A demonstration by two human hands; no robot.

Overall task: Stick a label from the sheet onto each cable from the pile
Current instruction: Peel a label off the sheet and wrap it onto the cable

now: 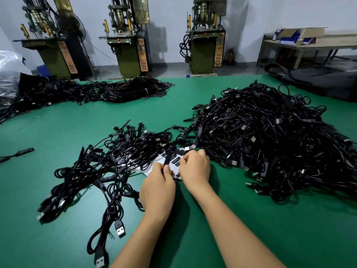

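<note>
Cables, thin black USB leads with a slim inline module, lie everywhere on our green bench [58, 132]; in the head view, the only one we have, the biggest tangled pile [270, 136] rises to our right, touching the spot where we work. A looser, flatter spread of cables [108, 171] lies to our left, and we judge it to be the finished lot, though we cannot read labels on them. Between the two, partly buried under leads, sits the white backing sheet of small black printed labels [174, 161].

Our left hand [157, 188] pinches the slim black module of one cable [167, 158] between thumb and curled fingers, holding it up over the sheet. Our right hand [195, 167] has its fingers curled and nipped together at the sheet's far edge, beside the module; we judge it is peeling or pinching a label, but the label itself is too small to make out.

As for progress, we reckon the right pile far outweighs the left spread, so most of the job remains. A single stray black cable [19, 152] lies apart at the left edge. Further black bundles [125, 89] sit at the far side of the bench, and green moulding machines [127, 45] stand on the floor beyond.
</note>
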